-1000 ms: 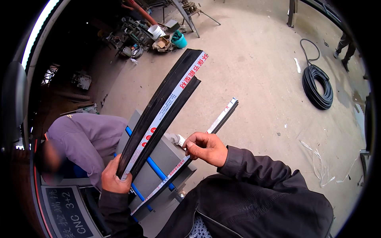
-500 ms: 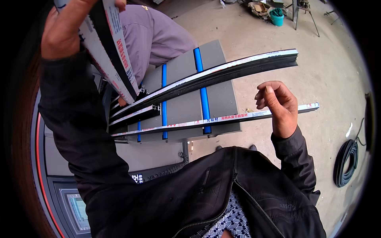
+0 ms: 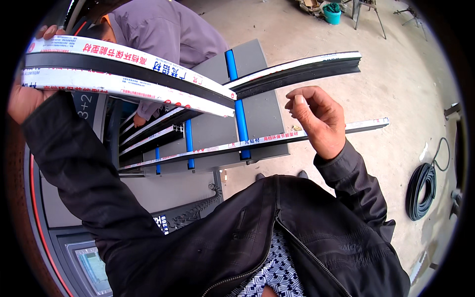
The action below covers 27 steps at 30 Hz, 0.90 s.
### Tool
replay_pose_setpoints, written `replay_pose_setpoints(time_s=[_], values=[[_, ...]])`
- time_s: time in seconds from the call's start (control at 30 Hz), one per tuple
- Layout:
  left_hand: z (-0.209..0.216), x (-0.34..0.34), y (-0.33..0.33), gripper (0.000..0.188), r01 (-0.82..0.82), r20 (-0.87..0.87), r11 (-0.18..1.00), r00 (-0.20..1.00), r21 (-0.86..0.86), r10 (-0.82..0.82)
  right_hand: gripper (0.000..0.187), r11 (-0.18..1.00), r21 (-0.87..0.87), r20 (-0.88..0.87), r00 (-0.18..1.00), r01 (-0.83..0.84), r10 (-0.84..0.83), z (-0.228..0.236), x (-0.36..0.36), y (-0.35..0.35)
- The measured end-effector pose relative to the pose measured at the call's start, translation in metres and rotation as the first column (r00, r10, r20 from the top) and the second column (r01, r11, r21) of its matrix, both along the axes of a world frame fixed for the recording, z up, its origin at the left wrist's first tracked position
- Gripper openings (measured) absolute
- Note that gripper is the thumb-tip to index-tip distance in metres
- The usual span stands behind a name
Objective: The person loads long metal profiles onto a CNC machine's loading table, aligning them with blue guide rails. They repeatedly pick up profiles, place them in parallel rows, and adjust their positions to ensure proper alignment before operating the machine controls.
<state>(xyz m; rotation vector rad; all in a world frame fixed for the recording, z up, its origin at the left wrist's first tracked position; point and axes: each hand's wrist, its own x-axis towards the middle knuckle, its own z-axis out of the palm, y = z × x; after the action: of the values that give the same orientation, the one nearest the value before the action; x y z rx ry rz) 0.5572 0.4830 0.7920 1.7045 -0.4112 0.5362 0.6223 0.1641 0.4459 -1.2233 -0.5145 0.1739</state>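
My left hand [image 3: 27,101] grips the end of a long metal profile [image 3: 148,81], black with white printed film along its edges. It is raised above the machine and reaches across to the right. My right hand [image 3: 319,121] hangs in the air over another film-covered profile [image 3: 217,147] without visibly holding anything, its fingers loosely curled and tips apart. That profile lies across the grey machine bed [image 3: 213,128] and sticks out past its right end. Farther back, a third profile [image 3: 307,67] rests on the bed, partly hidden by the raised one.
A person in a mauve jacket [image 3: 163,24] bends over the far side, a hand [image 3: 140,120] near shorter profiles [image 3: 153,140]. Blue strips [image 3: 241,126] cross the bed. A black hose coil [image 3: 420,193] lies at right; a teal bucket [image 3: 332,15] stands far back.
The profile in my left hand has swung from steeply tilted to nearly level, its free end moving right over the bed. The other person has bent forward. My right hand remains loosely curled.
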Motion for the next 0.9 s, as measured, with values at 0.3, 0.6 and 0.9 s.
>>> replay_pose_setpoints(time_s=[0.3, 0.6, 0.9], values=[[-0.041, -0.008, 0.035, 0.047, -0.558, 0.032, 0.79, 0.811, -0.256, 0.584, 0.022, 0.952, -0.193, 0.371, 0.916, 0.238, -0.153, -0.01, -0.001, 0.005], [-0.081, -0.02, 0.077, 0.038, -0.537, -0.024, 0.731, 0.812, -0.42, 0.583, 0.03, 0.916, -0.298, 0.438, 0.891, 0.269, -0.119, -0.023, -0.009, 0.004], [-0.111, -0.018, 0.074, 0.037, -0.594, -0.102, 0.643, 0.767, -0.483, 0.633, 0.036, 0.906, -0.326, 0.455, 0.885, 0.271, -0.101, -0.026, -0.005, 0.003]])
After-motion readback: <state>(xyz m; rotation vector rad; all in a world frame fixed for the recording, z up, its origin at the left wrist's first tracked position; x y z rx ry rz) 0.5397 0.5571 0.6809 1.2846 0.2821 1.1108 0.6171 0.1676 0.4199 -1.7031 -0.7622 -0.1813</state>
